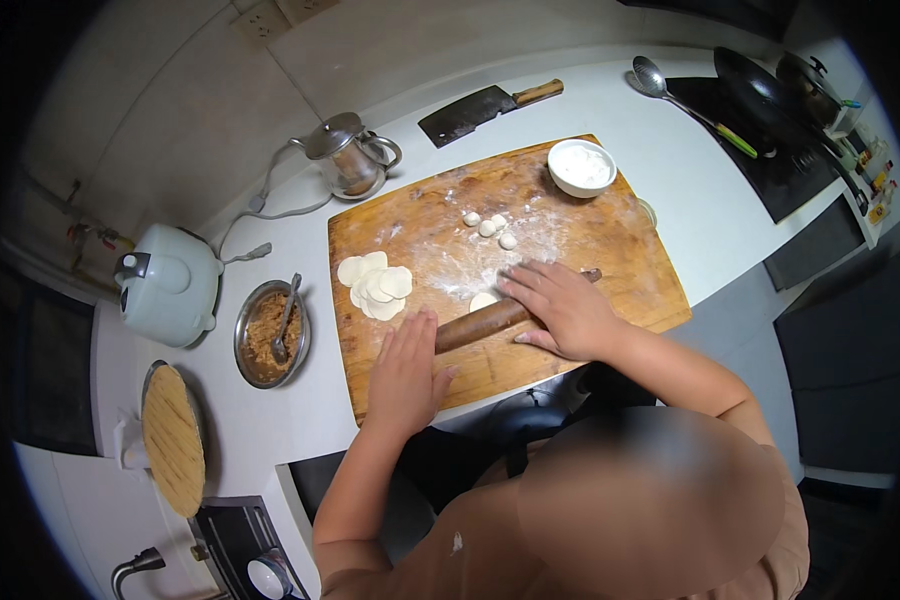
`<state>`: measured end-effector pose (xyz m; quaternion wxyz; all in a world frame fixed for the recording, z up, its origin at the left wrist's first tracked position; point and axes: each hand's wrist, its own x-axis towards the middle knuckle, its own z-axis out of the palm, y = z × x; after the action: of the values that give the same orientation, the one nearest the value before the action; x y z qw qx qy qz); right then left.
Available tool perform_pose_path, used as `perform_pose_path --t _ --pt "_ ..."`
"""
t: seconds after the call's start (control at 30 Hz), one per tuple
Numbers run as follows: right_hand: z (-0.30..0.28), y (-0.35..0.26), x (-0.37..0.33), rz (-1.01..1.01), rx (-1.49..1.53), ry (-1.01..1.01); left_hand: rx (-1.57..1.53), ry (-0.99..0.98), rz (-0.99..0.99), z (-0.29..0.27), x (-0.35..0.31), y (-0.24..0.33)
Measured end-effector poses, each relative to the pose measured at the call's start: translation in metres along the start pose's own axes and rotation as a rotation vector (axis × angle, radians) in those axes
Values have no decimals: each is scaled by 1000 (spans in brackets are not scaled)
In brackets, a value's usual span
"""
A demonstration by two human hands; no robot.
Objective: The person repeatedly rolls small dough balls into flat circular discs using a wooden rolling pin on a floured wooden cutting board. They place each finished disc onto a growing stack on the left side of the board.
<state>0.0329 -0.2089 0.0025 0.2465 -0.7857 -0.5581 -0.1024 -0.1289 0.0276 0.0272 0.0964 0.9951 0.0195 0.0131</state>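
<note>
A brown wooden rolling pin (478,326) lies slantwise across the near part of the wooden board (610,250). Over its left end rests my left hand (405,372), fingers stretched out flat and thumb apart. My right hand (558,308) lies on the pin toward its other end, palm down with fingers extended. A piece of flattened dough (483,300) shows just beyond the pin, partly hidden by it. Several small dough balls (487,228) sit on floury wood farther back. Left of them, thin round dough wrappers (378,287) overlap in a pile.
A white bowl of flour (582,168) stands on the board's far right corner. Around it are a cleaver (485,110), a metal pot (352,158), a bowl of filling with a spoon (272,333), a pale green appliance (170,285), a round tray (173,440) and a skimmer (690,105).
</note>
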Motion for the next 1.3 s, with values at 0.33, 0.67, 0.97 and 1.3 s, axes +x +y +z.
perform_pose_path --t 0.33,0.67,0.97,1.3 --pt "-2 -17 -24 -1 14 65 -256 -7 -114 10 71 18" --pt "-14 -17 -44 14 11 72 -469 117 9 11 69 29" --pt "-20 -12 -47 70 55 -55 -130 64 171 7 -4 16" --pt "1 13 14 233 -248 23 149 144 36 20 63 -11"
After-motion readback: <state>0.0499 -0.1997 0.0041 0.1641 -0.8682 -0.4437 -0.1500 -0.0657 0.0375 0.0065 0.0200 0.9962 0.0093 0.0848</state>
